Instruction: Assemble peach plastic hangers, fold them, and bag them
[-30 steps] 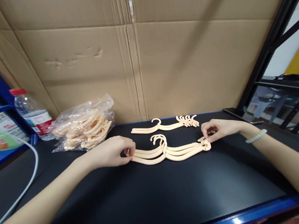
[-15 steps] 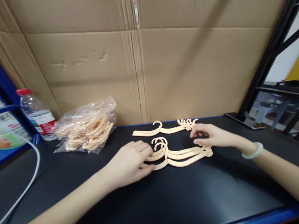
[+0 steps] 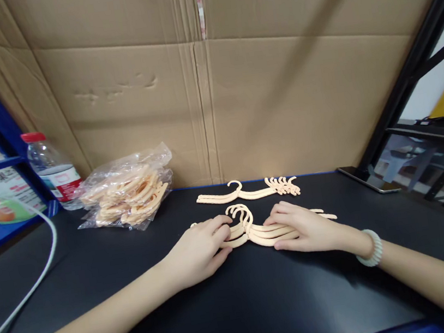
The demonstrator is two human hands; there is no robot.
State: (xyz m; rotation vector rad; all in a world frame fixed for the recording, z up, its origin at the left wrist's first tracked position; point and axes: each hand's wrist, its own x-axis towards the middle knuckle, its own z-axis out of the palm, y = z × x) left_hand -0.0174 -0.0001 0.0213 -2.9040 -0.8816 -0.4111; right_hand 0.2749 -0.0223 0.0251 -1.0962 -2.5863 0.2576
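A small stack of cream-coloured clothes hangers (image 3: 262, 234) lies on the black table, hooks pointing away from me. My left hand (image 3: 202, 246) is closed round the left arms of these hangers, its fingertips near the hooks. Across their right arms rests my right hand (image 3: 305, 226), thumb on the near side and fingers on the far side; the hanger ends stick out beyond it. Behind them, by the cardboard, is another group of hangers (image 3: 256, 193), with several small hooks (image 3: 282, 184) bunched at its right end.
A clear plastic bag of hangers (image 3: 126, 193) stands at the back left, beside a red-capped bottle (image 3: 58, 176). A white cable (image 3: 36, 286) curves over the left of the black table (image 3: 242, 307). Cardboard (image 3: 297, 84) walls the back; a dark flat object (image 3: 366, 179) lies at the right rear.
My right hand has come down and left onto the right arms of the near hangers. The hangers now lie closer together. My left hand stays at their left side.
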